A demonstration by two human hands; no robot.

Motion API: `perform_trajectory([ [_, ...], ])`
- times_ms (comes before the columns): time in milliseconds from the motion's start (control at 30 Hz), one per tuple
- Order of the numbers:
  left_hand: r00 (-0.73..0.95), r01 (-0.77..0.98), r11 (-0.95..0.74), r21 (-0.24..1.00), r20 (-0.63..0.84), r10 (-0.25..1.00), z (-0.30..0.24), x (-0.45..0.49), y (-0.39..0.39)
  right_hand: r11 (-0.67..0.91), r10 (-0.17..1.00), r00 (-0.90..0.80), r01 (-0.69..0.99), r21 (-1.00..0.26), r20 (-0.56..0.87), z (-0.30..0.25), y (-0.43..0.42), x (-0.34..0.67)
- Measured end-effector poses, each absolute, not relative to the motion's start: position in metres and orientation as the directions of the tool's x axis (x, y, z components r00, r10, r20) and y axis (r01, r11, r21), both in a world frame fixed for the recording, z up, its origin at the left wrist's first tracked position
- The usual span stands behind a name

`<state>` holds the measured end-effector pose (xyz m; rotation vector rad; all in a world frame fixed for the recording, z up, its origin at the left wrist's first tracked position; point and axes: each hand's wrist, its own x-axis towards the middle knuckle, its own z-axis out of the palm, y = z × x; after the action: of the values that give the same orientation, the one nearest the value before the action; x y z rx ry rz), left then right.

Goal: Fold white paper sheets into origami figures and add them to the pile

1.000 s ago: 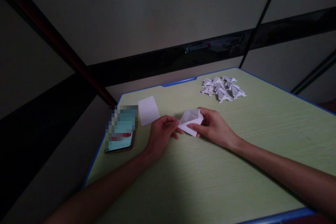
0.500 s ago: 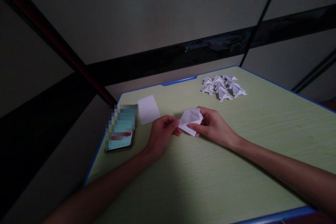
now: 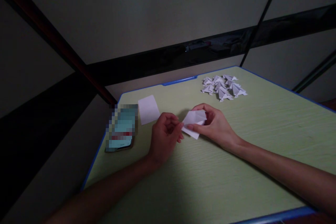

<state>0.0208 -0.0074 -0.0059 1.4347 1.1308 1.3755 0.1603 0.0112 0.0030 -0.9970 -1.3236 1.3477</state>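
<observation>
A partly folded white paper (image 3: 194,120) is held just above the pale green table (image 3: 210,175), near its middle. My right hand (image 3: 215,126) grips the paper from the right, thumb under it and fingers curled over its top edge. My left hand (image 3: 166,135) pinches the paper's left corner between thumb and fingertips, the other fingers curled in. Both forearms reach in from the bottom of the view.
A flat white paper sheet (image 3: 148,109) lies left of the hands. A phone (image 3: 121,127) with a blurred screen rests at the table's left edge. Several folded white paper figures (image 3: 223,86) are heaped at the far right. The table has a blue rim (image 3: 180,81).
My left hand has curled in tighter and shifted slightly right onto the paper's corner. The paper has flattened and tilted a little under my right fingers.
</observation>
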Motion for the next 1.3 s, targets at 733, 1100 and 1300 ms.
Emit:
perform_trajectory([
  [733,0.264,0.428,-0.762,0.486,0.739,0.620,-0.018,0.009,-0.013,-0.017,0.894,-0.443,-0.177,-0.984,0.064,-0.004,0.019,0.176],
  [1100,0.273,0.379,-0.761,0.527,0.722,0.636,-0.019,0.011,-0.014,-0.009,0.870,-0.479,-0.244,-0.970,0.113,-0.003,0.017,0.177],
  [1300,0.290,0.375,-0.488,0.788,0.400,0.869,-0.008,0.014,-0.010,-0.009,0.902,-0.430,-0.141,-0.990,0.053,0.000,0.017,0.173],
])
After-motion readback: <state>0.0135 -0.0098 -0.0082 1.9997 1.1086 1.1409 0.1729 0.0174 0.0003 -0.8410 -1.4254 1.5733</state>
